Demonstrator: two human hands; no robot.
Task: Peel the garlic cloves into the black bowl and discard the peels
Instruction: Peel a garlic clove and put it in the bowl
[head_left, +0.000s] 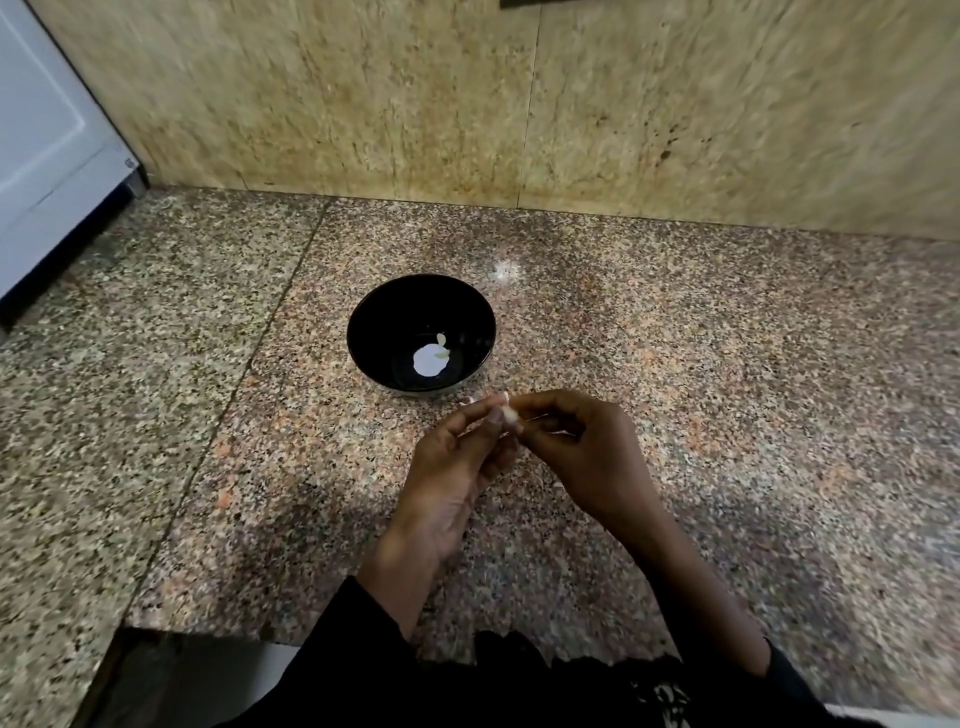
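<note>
A black bowl (374, 332) stands on the granite counter, with pale peeled garlic (441, 347) at its bottom next to a bright reflection. Just in front of the bowl, my left hand (457, 457) and my right hand (582, 447) meet above the counter. Between their fingertips they pinch a small whitish garlic clove (508, 414). Most of the clove is hidden by my fingers. A thin pale scrap of peel (470, 400) lies on the counter by the bowl's near edge.
The speckled granite counter (727, 364) runs to a beige stone wall (519, 104) behind. A white appliance (47, 156) stands at the far left. The counter's front edge has a cut-out at the lower left (156, 631).
</note>
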